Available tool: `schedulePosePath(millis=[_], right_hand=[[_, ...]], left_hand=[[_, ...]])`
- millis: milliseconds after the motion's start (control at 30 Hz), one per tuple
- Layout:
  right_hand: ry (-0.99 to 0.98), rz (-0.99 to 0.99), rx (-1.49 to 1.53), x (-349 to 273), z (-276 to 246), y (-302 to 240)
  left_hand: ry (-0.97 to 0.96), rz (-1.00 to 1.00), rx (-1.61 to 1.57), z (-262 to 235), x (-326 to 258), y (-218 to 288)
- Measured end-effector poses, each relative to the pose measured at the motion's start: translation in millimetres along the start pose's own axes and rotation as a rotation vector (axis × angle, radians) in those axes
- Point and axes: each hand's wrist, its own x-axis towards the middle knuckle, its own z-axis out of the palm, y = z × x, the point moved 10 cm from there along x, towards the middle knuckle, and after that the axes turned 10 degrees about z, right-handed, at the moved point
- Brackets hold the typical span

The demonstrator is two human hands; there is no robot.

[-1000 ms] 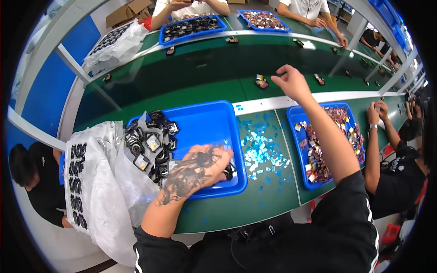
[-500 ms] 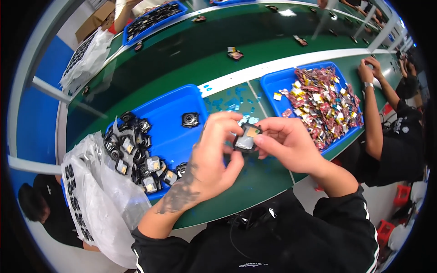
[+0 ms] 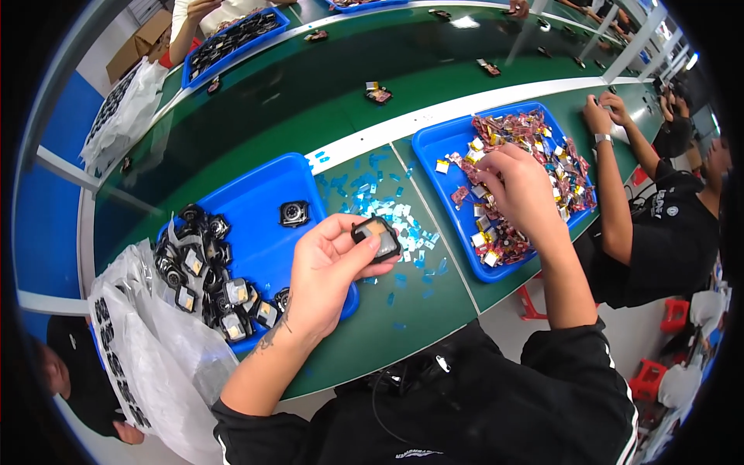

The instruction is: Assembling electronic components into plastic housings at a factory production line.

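In my left hand is a black square watch case, its grey and gold inside facing up, with the thumb on its face and the fingers behind. My right hand is over the blue tray on the right, fingers bent down into a heap of small pinkish circuit boards with silver and yellow parts. Its fingertips are partly hidden, so what they pinch does not show. Between the trays lie scattered blue and white film pieces.
Left of my left hand, a blue tray holds several black watch cases. A clear plastic bag hangs over its corner. Beyond a white rail runs a green belt carrying small assemblies. A co-worker's arms are at the right.
My right hand has left the watch case and moved right into the tray of circuit boards. The left hand keeps the case, now slightly lower and further left in view.
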Motion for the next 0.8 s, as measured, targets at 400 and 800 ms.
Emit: schedulePosePath(millis=[400, 800], right_hand=[[-0.271, 0.012, 0.371, 0, 18, -7], [-0.547, 0.731, 1.776, -56, 67, -42]], left_hand=[[-0.123, -0.100, -0.008, 15, -5, -8], [-0.079, 0.826, 0.971, 38, -26, 65]])
